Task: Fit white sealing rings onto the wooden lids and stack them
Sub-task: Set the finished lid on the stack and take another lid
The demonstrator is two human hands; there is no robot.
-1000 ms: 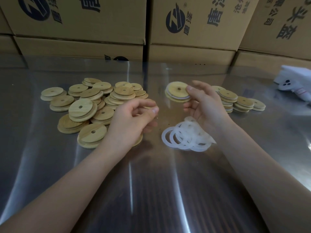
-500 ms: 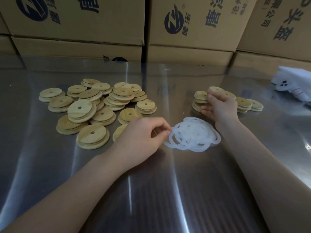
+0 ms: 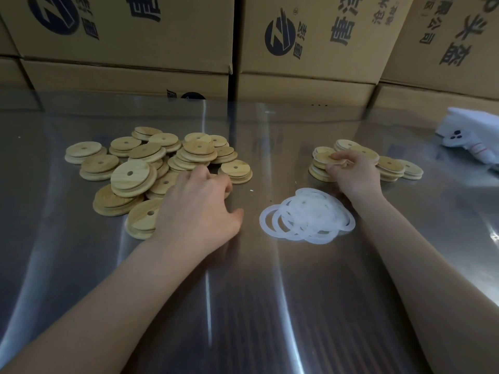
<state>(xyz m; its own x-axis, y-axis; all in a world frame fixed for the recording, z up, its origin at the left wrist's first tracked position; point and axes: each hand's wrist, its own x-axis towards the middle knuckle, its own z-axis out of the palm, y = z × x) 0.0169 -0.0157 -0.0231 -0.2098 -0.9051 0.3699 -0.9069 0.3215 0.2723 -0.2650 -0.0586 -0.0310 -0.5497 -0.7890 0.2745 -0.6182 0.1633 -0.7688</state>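
**ringfan:** Nearest thing on the shiny surface (image 3: 243,306) is the heap of white sealing rings (image 3: 307,217), lying flat and overlapping, just right of centre. They look thin, floppy and a bit see-through, so I'd guess they weigh nothing and cling together. Pinch one by its outer edge and peel it off, or you'll probably lift three.

**lidguy:** And the hands?

**ringfan:** The left hand (image 3: 199,209) is palm down on the near edge of the pile of loose wooden lids (image 3: 129,174), left of the rings. Its fingers curl down but the tips are hidden behind the hand, so I can't tell if it's got one. Farther back on the right, the right hand (image 3: 353,174) pinches a lid (image 3: 325,157), thumb on top, right over the small stacks (image 3: 388,166) there.

**lidguy:** Lids tricky?

**ringfan:** Doubt it. Stiff, light discs with a centre hole and a stepped rim, so grab by the rim. Stacks could slide on that slick top though.

**lidguy:** Anything in containers?

**ringfan:** Nope, all loose. The cardboard boxes (image 3: 310,44) along the back are closed, contents not visible. There's a white bundle (image 3: 469,133) at far right, can't say what.
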